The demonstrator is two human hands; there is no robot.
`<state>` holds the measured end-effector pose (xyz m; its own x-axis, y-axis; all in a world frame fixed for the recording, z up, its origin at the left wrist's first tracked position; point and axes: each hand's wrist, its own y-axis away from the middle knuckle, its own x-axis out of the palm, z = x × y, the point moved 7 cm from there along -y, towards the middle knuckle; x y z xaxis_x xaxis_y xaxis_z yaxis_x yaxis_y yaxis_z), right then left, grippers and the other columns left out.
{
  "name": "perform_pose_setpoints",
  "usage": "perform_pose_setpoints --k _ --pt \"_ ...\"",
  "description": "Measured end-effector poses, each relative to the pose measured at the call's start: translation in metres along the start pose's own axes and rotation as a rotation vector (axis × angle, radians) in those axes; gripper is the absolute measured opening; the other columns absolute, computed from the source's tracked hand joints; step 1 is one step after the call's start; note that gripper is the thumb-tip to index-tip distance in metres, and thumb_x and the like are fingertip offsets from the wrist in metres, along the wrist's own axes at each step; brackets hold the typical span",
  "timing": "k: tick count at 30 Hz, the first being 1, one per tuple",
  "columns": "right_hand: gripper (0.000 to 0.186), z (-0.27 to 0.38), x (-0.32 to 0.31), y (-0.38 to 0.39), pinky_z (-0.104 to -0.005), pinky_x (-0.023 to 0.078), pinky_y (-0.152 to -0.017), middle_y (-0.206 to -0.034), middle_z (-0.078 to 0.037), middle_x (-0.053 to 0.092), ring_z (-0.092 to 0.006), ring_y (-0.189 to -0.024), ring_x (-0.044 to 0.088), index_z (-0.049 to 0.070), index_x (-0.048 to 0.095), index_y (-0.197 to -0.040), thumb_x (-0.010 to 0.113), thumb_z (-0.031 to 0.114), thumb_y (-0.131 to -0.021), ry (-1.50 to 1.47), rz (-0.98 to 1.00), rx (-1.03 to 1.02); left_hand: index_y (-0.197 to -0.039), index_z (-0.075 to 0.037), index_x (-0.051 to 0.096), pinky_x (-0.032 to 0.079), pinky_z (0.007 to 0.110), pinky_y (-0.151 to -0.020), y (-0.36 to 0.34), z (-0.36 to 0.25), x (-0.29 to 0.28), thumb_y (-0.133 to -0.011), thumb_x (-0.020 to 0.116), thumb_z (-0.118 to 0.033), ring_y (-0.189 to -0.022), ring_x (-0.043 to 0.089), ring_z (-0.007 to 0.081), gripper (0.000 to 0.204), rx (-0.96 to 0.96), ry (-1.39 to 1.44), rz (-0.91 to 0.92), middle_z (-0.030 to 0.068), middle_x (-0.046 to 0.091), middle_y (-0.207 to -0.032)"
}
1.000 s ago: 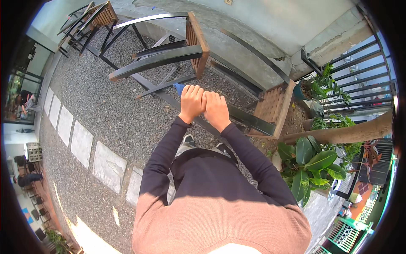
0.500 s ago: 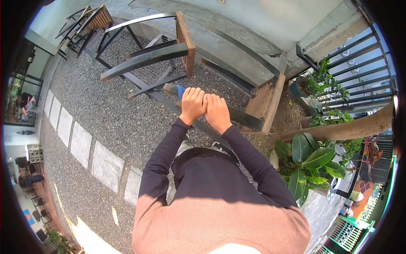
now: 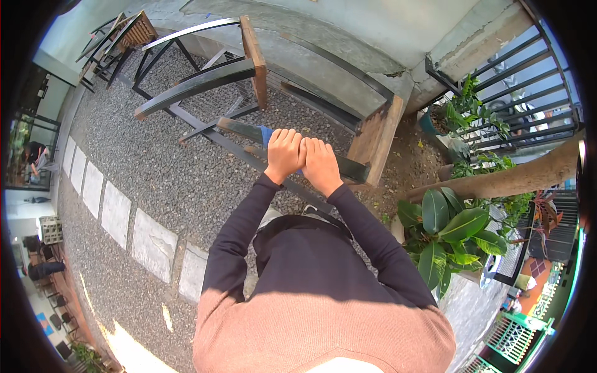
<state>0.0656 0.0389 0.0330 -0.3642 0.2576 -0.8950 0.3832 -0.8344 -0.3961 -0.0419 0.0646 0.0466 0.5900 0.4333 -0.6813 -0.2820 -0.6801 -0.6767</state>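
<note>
My left hand [image 3: 284,155] and my right hand [image 3: 320,165] are side by side, knuckles up, fingers wrapped round a dark wooden leg. Between the hands and the leg is a blue cloth [image 3: 266,134]; most of it is hidden under my fingers. The leg [image 3: 239,128] has a bare brown tip to the left and runs right to the wooden top of a piece of furniture lying on its side [image 3: 393,133], perhaps a table or stool. Its other dark legs [image 3: 339,59] stick out toward the left.
A similar tipped-over piece [image 3: 254,53] lies beyond on the gravel [image 3: 186,149], with more stacked at the far left [image 3: 134,34]. Stepping slabs [image 3: 152,239] run along the left. On the right are a tree trunk [image 3: 497,180], a leafy plant [image 3: 444,230] and a metal fence [image 3: 522,81].
Both hands, with the blue cloth, have slid along the leg away from its tip, toward the wooden top. The whole scene has shifted slightly left in view.
</note>
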Motion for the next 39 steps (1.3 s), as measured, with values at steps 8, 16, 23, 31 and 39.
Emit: perform_pose_setpoints --k 8,16,23,31,39 --pt "0.041 -0.024 -0.017 0.028 -0.041 0.047 -0.09 -0.108 -0.011 0.061 -0.0283 -0.103 0.061 0.002 0.06 -0.126 0.068 0.015 -0.088 -0.017 0.009 0.015 -0.081 -0.008 0.058 0.047 0.045 -0.086 0.002 -0.035 0.019 -0.098 0.062 -0.02 -0.083 0.059 0.0318 0.021 -0.008 0.007 0.025 0.0106 0.057 -0.082" --pt "0.041 -0.051 -0.031 0.053 -0.0416 0.047 -0.088 -0.105 -0.011 0.06 -0.0296 -0.1 0.061 0.001 0.06 -0.125 0.069 0.018 -0.089 -0.004 -0.004 0.005 -0.082 -0.007 0.06 0.048 0.045 -0.089 0.0 -0.07 0.037 -0.098 0.062 -0.02 -0.086 0.061 0.0316 0.02 0.007 0.001 0.036 0.0106 0.059 -0.084" --pt "0.037 -0.069 -0.052 0.076 -0.042 0.049 -0.09 -0.108 -0.013 0.064 -0.0307 -0.102 0.062 -0.001 0.062 -0.127 0.066 0.017 -0.094 -0.007 0.002 0.046 -0.084 -0.008 0.061 0.047 0.046 -0.091 0.002 -0.101 0.056 -0.1 0.062 -0.02 -0.087 0.061 0.0315 0.02 0.018 0.009 0.079 0.0102 0.06 -0.085" --pt "0.046 -0.082 -0.051 0.091 -0.0442 0.049 -0.099 -0.116 -0.015 0.066 -0.0314 -0.111 0.063 -0.002 0.061 -0.132 0.067 0.018 -0.091 -0.017 0.02 0.106 -0.099 -0.005 0.071 0.047 0.046 -0.096 0.005 -0.117 0.065 -0.104 0.061 -0.019 -0.095 0.064 0.031 0.018 0.021 0.018 0.195 0.0105 0.067 -0.094" --pt "0.061 -0.07 -0.047 0.089 -0.0519 0.04 -0.126 -0.149 -0.026 0.061 -0.0423 -0.146 0.055 -0.008 0.052 -0.152 0.066 0.016 -0.097 0.048 -0.03 0.137 -0.132 0.004 0.069 0.045 0.048 -0.112 0.007 -0.111 0.059 -0.108 0.055 -0.018 -0.118 0.066 0.0315 0.035 0.083 0.042 0.219 0.0151 0.073 -0.124"
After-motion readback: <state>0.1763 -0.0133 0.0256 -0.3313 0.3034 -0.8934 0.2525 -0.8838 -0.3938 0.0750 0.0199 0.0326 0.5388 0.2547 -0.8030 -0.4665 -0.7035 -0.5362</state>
